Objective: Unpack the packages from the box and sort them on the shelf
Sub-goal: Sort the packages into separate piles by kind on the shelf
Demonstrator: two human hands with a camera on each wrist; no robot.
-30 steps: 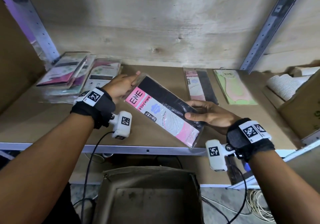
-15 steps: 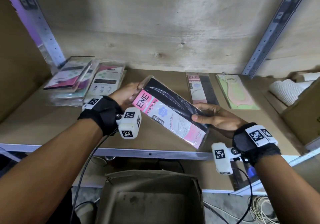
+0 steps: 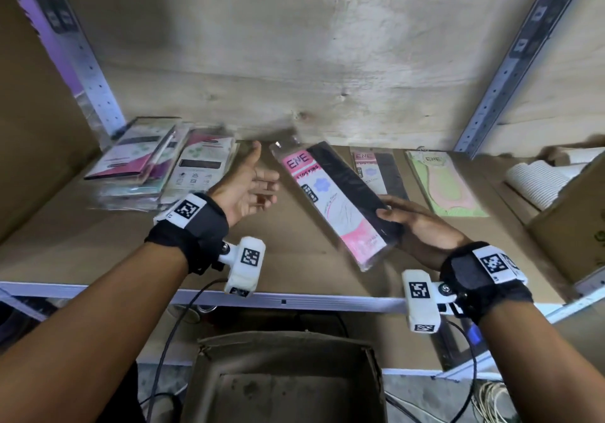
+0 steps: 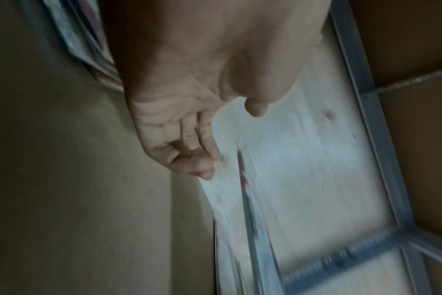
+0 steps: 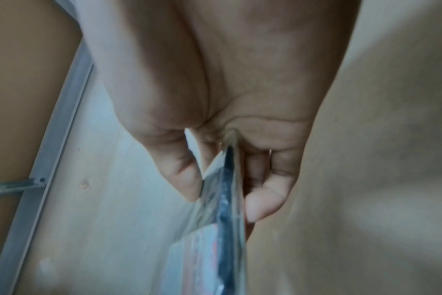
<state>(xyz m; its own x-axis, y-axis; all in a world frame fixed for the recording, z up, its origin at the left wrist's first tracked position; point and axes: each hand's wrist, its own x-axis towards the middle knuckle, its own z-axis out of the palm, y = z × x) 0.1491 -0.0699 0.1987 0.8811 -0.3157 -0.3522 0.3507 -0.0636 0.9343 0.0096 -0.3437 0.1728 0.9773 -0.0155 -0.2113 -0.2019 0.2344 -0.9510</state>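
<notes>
- The right hand (image 3: 422,226) pinches the near end of a pink-and-black stocking package (image 3: 334,203), thumb on top and fingers curled underneath — the right wrist view shows that same grip on the clear wrapper's edge.
- The package sits in the middle of the frame, angled, with its far end toward the back of the shelf (image 3: 288,252); whether it already rests on the board or hangs just above it I cannot tell.
- The left hand (image 3: 248,186) is left of the package, apart from it, palm turned inward with fingers loosely spread, and it holds nothing.
- Already on the shelf: a fanned stack of packages (image 3: 163,164) at the upper left of the frame, a similar pink-and-black package (image 3: 376,173) just right of the held one, and a green package (image 3: 442,183) further right.
- The cardboard box (image 3: 284,386) at the bottom centre of the frame stands open, and the part of its floor that shows is bare — so this may be one of the last packages, though the near part of the box is out of view.
- What seems left: laying this package with its match on the right, then checking the box for any remainder.
</notes>
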